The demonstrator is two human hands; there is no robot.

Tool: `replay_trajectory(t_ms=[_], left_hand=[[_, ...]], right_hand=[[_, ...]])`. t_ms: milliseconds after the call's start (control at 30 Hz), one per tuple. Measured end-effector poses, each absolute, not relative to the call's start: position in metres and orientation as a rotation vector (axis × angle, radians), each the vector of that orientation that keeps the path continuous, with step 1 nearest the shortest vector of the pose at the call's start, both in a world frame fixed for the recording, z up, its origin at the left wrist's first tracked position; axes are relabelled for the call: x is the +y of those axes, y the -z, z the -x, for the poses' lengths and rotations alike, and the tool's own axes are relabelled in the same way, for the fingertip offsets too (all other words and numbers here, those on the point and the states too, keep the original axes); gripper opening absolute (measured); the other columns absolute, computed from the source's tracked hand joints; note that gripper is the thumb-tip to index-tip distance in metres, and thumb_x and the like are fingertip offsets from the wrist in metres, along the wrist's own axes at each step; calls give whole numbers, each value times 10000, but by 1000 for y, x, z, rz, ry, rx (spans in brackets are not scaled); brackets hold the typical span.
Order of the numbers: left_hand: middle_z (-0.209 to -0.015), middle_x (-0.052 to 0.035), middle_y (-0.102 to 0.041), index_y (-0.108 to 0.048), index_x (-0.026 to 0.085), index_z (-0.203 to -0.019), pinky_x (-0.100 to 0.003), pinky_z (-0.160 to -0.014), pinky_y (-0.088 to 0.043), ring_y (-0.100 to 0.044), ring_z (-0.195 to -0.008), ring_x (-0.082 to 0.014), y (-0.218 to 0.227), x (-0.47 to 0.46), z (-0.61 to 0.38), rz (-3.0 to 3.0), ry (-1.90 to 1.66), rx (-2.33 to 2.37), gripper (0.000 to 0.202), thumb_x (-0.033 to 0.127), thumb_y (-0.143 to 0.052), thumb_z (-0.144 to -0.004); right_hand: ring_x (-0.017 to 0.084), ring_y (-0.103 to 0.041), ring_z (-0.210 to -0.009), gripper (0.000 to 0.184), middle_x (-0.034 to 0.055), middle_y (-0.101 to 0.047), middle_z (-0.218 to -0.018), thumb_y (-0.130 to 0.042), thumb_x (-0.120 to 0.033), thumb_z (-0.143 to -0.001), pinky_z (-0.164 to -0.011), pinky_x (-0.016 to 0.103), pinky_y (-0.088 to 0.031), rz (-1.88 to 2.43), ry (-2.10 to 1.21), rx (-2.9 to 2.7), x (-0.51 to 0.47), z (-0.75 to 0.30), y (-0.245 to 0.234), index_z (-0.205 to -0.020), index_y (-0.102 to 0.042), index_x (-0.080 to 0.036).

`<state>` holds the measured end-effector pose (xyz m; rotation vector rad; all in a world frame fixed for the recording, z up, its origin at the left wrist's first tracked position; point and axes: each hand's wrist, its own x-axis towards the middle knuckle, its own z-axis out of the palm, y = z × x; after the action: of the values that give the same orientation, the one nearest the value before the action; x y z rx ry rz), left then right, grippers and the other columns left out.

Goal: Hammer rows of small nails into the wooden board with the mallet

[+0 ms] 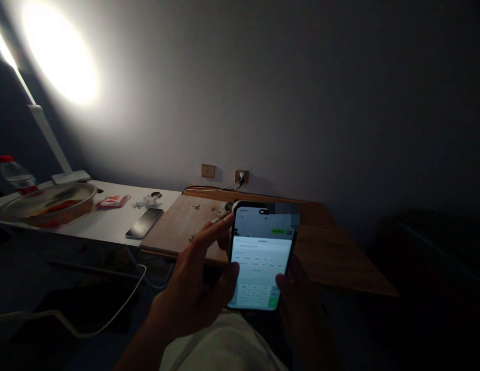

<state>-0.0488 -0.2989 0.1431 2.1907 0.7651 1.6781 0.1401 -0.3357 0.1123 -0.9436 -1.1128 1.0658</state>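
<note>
A lit smartphone [261, 263] is held upright in front of me, its screen facing me with a chat page and an on-screen keyboard in the lower part. My left hand [197, 278] grips its left side, the thumb on the edge of the screen and the fingers behind it. On the other side my right hand [301, 299] holds the lower right edge, its thumb by the screen and its other fingers mostly lost in shadow. Behind the phone lies a wooden board [166, 229].
On the white table [119, 224] at left are a second phone [145, 223], a red-and-white packet [114, 201], crumpled plastic [147, 201], a large round tray [83, 210] and a red-capped bottle [16, 172]. A lamp [50, 134] stands behind. Cables run to a wall socket [242, 176].
</note>
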Motion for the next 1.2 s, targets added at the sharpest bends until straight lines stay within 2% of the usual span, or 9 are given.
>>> replay_trajectory(t_ms=[100, 233, 433, 633, 900, 1200], left_hand=[[-1279, -122, -652, -383, 290, -1559, -475, -956, -578, -634, -1099, -267, -143, -299, 49, -2185, -1687, 765, 590, 275, -587, -1005], [-1243, -115, -660, -409, 279, -1543, -448, -900, -602, -660, -1040, -257, -147, -299, 49, -2210, -1651, 762, 612, 299, -637, -975], [-1205, -97, -655, -381, 270, -1555, -440, -914, -586, -646, -1028, -244, -147, -298, 48, -2263, -1672, 787, 633, 262, -623, -971], [-1245, -100, -622, -358, 283, -1551, -421, -939, -566, -635, -1074, -238, -141, -296, 45, -2175, -1730, 742, 633, 252, -617, -974], [-1239, -103, -623, -372, 293, -1543, -431, -968, -549, -627, -1096, -246, -139, -298, 47, -2095, -1713, 694, 600, 263, -604, -991], [-1270, -102, -633, -378, 293, -1515, -402, -913, -574, -654, -1034, -219, -139, -296, 44, -2073, -1752, 723, 573, 304, -629, -999]], right_hand=[[322, -669, -1259, 467, 23, -728, -1348, -703, -530, -918, -980, 449, -612, 947, -1132, -1098, -340, -136, -119, -1363, -657, -397], [303, -642, -1297, 432, 13, -721, -1365, -713, -543, -908, -1029, 436, -575, 957, -1159, -1048, -338, -137, -121, -1303, -694, -370], [346, -701, -1178, 512, 74, -771, -1242, -662, -645, -893, -972, 464, -588, 931, -1090, -1120, -327, -150, -110, -1257, -737, -293], [362, -725, -1135, 590, 84, -795, -1166, -666, -705, -867, -912, 484, -616, 878, -1093, -1150, -326, -141, -116, -1303, -710, -312], [364, -697, -1205, 605, 89, -761, -1283, -685, -696, -856, -933, 497, -609, 821, -1237, -1082, -331, -138, -121, -1329, -674, -319], [370, -716, -1171, 611, 88, -780, -1238, -713, -733, -810, -903, 484, -626, 874, -1225, -1098, -332, -138, -123, -1264, -705, -325]])
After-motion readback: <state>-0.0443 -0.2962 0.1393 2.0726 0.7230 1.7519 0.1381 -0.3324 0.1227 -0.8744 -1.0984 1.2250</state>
